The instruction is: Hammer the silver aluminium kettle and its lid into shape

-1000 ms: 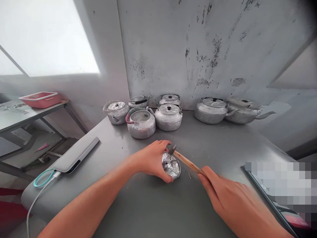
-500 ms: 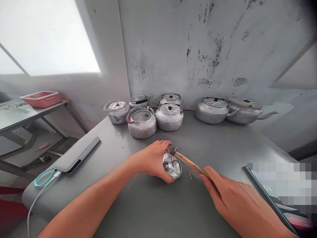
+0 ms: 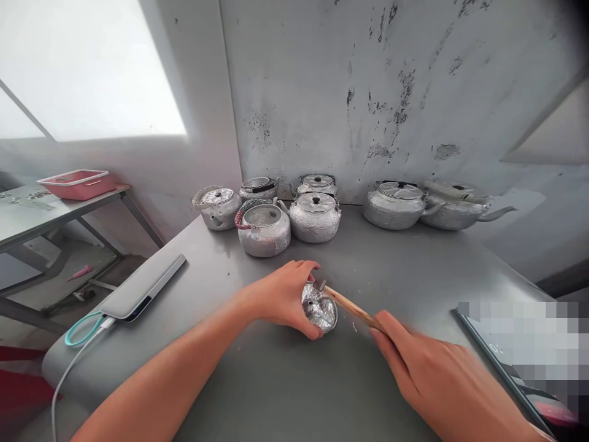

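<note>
My left hand point(image 3: 289, 301) grips a small round metal lid point(image 3: 321, 312) by its edge, thumb at the near side and fingers at the far side. The lid is silvery and dented, with a small hole near its middle. In my right hand point(image 3: 414, 356) is the wooden handle of a small hammer point(image 3: 352, 307). Its metal head is at the lid's far rim, close to my left fingertips; whether it touches the metal I cannot tell. Behind my hands stands a lidless kettle point(image 3: 264, 239) with a red and green wrapped handle.
Several more dented metal kettles point(image 3: 315, 224) line the back of the grey table point(image 3: 285, 393) by the wall. A power bank point(image 3: 145, 285) with a cable lies on the left, and a tablet-like device point(image 3: 501, 362) on the right. A pink basket point(image 3: 78, 184) sits on a side table.
The hammer head has moved slightly left and down onto the lid's far rim, my right hand shifting a little with it. My left hand and the lid stay nearly in place.
</note>
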`<state>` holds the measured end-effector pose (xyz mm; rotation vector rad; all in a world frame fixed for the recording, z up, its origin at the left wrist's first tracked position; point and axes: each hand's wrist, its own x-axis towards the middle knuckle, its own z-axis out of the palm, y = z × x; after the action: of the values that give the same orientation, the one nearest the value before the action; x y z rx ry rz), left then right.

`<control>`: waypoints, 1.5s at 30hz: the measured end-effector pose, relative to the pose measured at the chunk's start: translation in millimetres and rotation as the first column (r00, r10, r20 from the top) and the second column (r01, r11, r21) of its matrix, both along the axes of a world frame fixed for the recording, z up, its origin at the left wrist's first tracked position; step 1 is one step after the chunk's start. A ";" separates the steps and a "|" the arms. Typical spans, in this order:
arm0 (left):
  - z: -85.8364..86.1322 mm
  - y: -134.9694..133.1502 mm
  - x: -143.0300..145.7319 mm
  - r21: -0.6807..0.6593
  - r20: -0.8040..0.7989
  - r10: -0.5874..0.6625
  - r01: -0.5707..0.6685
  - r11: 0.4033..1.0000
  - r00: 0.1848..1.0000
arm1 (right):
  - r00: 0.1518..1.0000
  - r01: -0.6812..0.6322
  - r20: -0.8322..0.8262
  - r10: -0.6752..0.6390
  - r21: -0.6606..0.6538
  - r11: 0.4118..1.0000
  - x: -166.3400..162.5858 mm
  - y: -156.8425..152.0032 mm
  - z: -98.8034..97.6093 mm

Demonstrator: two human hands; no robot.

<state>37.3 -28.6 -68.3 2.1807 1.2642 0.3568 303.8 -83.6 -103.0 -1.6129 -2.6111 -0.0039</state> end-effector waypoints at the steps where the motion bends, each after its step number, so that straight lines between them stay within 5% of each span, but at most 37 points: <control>1: 0.0 0.0 0.1 0.001 -0.003 0.002 -0.002 1.000 1.000 | 1.000 0.007 0.006 -0.007 -0.005 1.000 -0.1 0.4 0.4; 25: -0.2 -1.5 1.6 0.021 -0.004 0.000 0.000 1.000 1.000 | 0.993 0.108 -0.038 -0.115 -0.142 0.984 0.4 -0.2 6.8; 30: 1.0 -3.3 2.9 0.053 0.001 -0.006 0.006 0.999 1.000 | 0.980 0.075 -0.179 -0.089 -0.085 0.994 1.6 -1.6 10.5; 45: 1.0 -7.5 3.5 0.070 -0.134 -0.039 0.049 0.996 0.990 | 0.991 -0.008 -0.133 0.004 -0.032 0.999 0.1 -3.2 9.2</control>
<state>40.8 -36.1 -67.3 2.3234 1.2897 0.2471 303.8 -86.8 -93.7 -1.5576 -2.5276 0.1419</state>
